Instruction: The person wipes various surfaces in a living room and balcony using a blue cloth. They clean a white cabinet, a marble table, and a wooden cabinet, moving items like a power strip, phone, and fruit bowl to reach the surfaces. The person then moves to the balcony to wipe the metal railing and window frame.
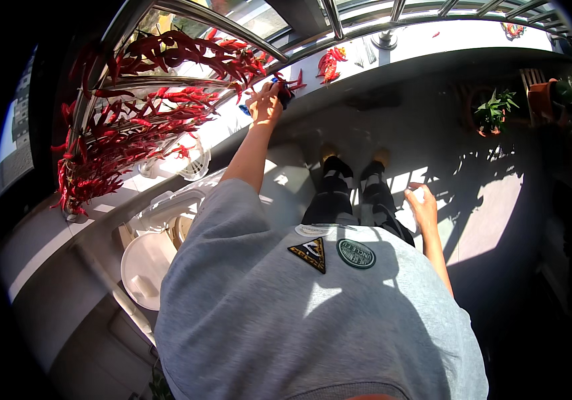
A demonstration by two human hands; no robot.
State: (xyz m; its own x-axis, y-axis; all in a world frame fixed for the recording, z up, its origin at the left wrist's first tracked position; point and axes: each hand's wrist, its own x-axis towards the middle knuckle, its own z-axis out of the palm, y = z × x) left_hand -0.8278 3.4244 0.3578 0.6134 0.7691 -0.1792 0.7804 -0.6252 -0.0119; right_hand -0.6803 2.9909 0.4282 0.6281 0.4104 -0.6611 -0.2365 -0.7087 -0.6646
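My left hand reaches forward to the white window ledge, on a dark blue item that its fingers partly cover; whether they grip it is unclear. Red chili peppers lie just beyond that hand. Strings of red chilies hang over the metal railing at the left. Farther right on the ledge lies a small pile of red chilies. Low at my right side hangs my right hand, its fingers bent, with no object visible in it.
A white plastic basket stands on the ledge at left. Below are a clear plastic container and a round pale stool or lid. Potted plants stand on the right. A metal post base sits on the ledge.
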